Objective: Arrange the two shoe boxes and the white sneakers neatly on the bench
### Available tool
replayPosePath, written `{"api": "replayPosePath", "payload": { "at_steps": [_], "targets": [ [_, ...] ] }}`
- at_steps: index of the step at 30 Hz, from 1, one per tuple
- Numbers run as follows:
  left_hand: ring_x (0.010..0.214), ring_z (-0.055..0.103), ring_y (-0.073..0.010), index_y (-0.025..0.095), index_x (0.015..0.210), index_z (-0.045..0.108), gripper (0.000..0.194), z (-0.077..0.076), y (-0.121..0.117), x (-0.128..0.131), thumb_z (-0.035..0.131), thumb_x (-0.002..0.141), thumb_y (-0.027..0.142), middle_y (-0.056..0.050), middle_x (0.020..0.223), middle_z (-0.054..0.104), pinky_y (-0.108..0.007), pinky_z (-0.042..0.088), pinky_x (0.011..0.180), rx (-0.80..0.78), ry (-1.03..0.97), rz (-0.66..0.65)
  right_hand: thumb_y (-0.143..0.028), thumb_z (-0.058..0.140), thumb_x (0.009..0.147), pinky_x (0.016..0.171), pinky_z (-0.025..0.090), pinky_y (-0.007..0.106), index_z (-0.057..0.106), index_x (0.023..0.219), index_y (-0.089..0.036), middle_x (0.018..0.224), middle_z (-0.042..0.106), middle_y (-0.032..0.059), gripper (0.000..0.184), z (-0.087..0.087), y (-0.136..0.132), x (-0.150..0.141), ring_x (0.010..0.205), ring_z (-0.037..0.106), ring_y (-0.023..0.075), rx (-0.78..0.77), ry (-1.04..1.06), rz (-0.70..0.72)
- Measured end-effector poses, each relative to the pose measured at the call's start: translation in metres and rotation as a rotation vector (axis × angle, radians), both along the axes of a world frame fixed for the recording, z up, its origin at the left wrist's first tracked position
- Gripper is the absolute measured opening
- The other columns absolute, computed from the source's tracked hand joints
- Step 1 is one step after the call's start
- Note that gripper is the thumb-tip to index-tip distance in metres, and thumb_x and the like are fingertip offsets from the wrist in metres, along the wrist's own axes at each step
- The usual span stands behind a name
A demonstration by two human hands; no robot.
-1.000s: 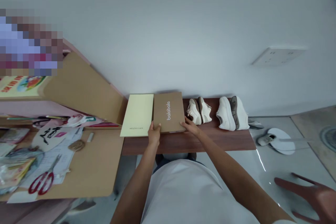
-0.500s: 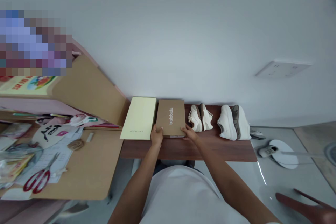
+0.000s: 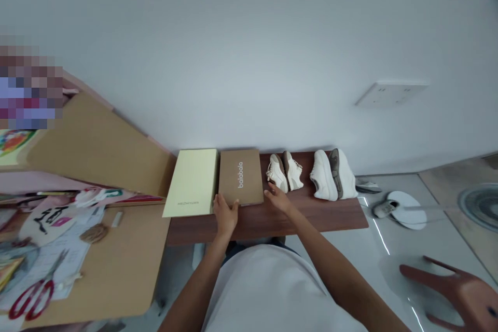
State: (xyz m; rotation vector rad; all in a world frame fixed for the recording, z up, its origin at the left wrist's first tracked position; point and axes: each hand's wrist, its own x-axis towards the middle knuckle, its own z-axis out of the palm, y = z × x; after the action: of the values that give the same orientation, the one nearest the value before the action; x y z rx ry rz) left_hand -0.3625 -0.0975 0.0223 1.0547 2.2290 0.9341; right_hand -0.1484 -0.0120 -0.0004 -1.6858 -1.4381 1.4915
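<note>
Over the last half second your right hand (image 3: 279,198) left the brown box (image 3: 241,176); its fingers hung loosely open, holding nothing, at 4 o'clock. Your left hand (image 3: 226,216) touched the 7 o'clock corner, fingers part-spread; firmness of grip couldn't be told. Box rested on the bench (image 3: 311,220), apparently self-supported. Yellow box (image 3: 192,181) crowded 9, small shoes (image 3: 294,172) 3; room lay toward 6.
</note>
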Motion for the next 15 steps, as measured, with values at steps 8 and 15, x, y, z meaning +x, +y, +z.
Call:
{"api": "replayPosePath", "payload": {
  "at_steps": [8, 15],
  "targets": [
    [0.147, 0.037, -0.0304, 0.02, 0.152, 0.038, 0.069, 0.005, 0.014, 0.111, 0.064, 0.09, 0.034, -0.018, 0.156, 0.043, -0.05, 0.028, 0.122, 0.139, -0.152, -0.459, -0.046, 0.066, 0.086, 0.109, 0.046, 0.046, 0.056, 0.141, -0.02, 0.144, 0.06, 0.0139, 0.062, 0.016, 0.023, 0.103, 0.13, 0.058, 0.0289, 0.078, -0.059, -0.195],
    [0.149, 0.033, -0.0345, 0.011, 0.147, 0.042, 0.074, -0.04, 0.069, 0.168, 0.07, 0.079, 0.02, -0.024, 0.155, 0.041, -0.05, 0.026, 0.123, -0.007, -0.239, -0.374, -0.027, 0.069, 0.08, 0.115, 0.041, 0.042, 0.058, 0.138, -0.015, 0.142, 0.06, 0.0144, 0.061, 0.001, 0.048, 0.137, 0.134, 0.055, 0.0279, 0.105, -0.26, -0.074]
  ]
}}
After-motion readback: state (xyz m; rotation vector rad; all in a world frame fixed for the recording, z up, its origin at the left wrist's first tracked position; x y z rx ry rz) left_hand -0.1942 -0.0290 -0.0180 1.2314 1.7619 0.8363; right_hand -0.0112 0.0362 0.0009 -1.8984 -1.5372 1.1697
